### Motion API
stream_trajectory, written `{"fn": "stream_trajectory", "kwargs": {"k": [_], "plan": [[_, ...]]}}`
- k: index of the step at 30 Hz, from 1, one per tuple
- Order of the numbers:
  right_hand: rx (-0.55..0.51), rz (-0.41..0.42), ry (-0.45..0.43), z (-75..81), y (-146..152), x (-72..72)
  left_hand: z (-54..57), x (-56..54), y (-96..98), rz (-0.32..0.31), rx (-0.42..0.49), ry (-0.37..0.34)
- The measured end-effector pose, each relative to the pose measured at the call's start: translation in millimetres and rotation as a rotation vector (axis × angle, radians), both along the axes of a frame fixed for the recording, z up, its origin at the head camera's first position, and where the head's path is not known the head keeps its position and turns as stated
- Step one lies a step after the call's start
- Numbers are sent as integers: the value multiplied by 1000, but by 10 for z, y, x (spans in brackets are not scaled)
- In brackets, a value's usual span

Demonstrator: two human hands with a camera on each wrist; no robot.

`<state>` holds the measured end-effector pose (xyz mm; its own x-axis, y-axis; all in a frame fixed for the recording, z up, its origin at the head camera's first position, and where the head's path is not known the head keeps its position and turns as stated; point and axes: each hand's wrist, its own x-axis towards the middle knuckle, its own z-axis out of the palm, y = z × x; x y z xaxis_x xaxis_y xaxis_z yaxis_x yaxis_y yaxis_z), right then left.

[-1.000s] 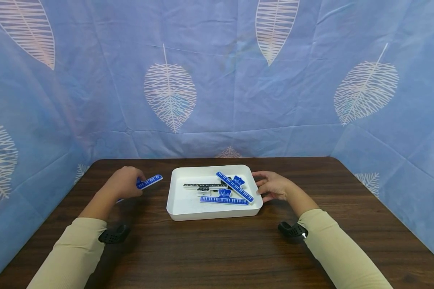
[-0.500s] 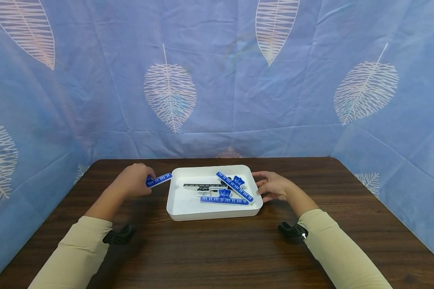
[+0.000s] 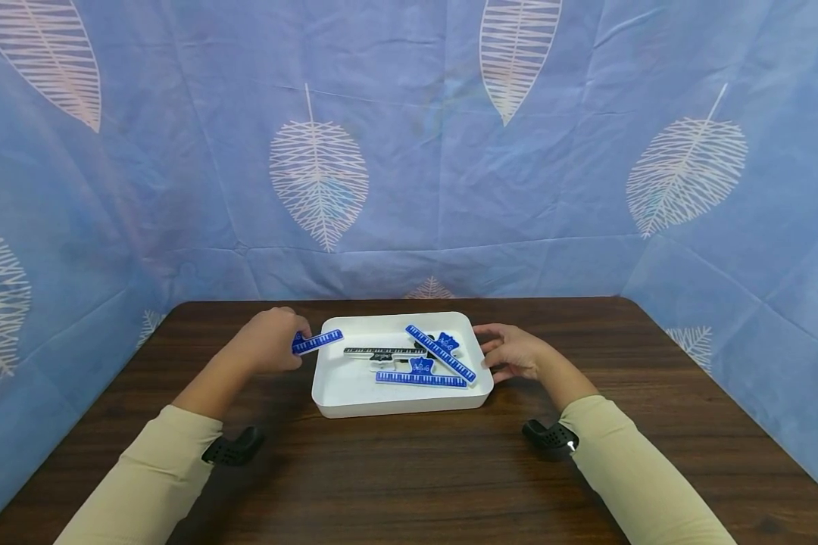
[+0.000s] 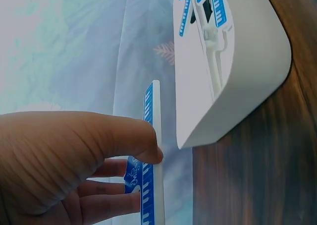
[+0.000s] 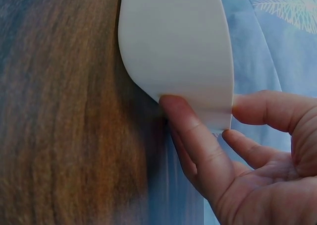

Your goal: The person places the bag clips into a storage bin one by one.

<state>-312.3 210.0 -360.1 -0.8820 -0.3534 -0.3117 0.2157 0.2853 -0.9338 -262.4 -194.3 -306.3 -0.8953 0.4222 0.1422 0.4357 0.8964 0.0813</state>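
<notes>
My left hand (image 3: 264, 342) pinches a blue music clip with a piano-key pattern (image 3: 322, 341); its far end overlaps the left rim of the white tray (image 3: 402, 405) in the head view. In the left wrist view, the thumb presses one face of the clip's white-edged bar (image 4: 157, 195), with fingers behind its blue handle. My right hand (image 3: 516, 352) holds the tray's right end. Its fingertips (image 5: 176, 106) lie low on the wall and at the rim in the right wrist view. Inside the tray lie blue music clips (image 3: 423, 378) and black-and-white ones (image 3: 385, 351).
The tray stands on a dark brown wooden table (image 3: 409, 477), towards its far edge. A blue cloth with white leaf prints (image 3: 409, 189) hangs behind and along both sides. Black straps (image 3: 235, 446) circle both wrists over the cream sleeves.
My left hand has moved right with the blue music clip, from beside the tray until the clip's end overlaps its left rim. The right hand has stayed at the tray's right end.
</notes>
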Motion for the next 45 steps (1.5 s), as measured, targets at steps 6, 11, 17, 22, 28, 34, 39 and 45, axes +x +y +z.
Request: {"fn": "stream_trajectory", "kwargs": {"k": [6,11,17,22,28,34,39,45], "plan": [[3,2,1,7,3,2,58,38,112,-45,-20,26],[-2,9,1,21,-2,14,53,35,200,-57,-49,35],[-3,10,-1,33,-3,23,55,42,298,-110,-81,41],[-1,12,3,21,0,15,69,46,381,-139,-107,48],[-3,11,5,17,1,15,100,55,485,-136,-129,43],[3,-1,-2,29,-11,26,123,42,576,-135,-150,14],[9,-7,-3,29,-16,28,140,18,645,-147,-160,-9],[6,-10,-4,13,-9,22,140,-58,722,-171,-182,-28]]}}
